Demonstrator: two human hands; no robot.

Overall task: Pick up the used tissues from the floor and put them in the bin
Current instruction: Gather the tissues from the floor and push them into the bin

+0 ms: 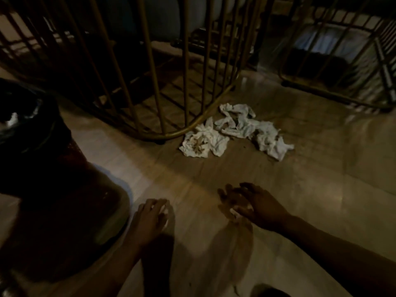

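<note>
crumpled used tissues (234,131) on floor (321,179) at frame centre beside gold wire frame (186,82); dark-lined bin (32,146) at left; left hand (150,219) and right hand (252,204) loose-fingered, empty, low in frame, well short of tissues.

Single head-worn wide-angle view, no second to overlap. Looked forward and steeply down from above onto the floor (310,189), low and close. Took in both forearms entering from the bottom edge, the bin (53,189) at the left edge, and metal furniture frames (150,71) across the top, bent by lens distortion.
</note>
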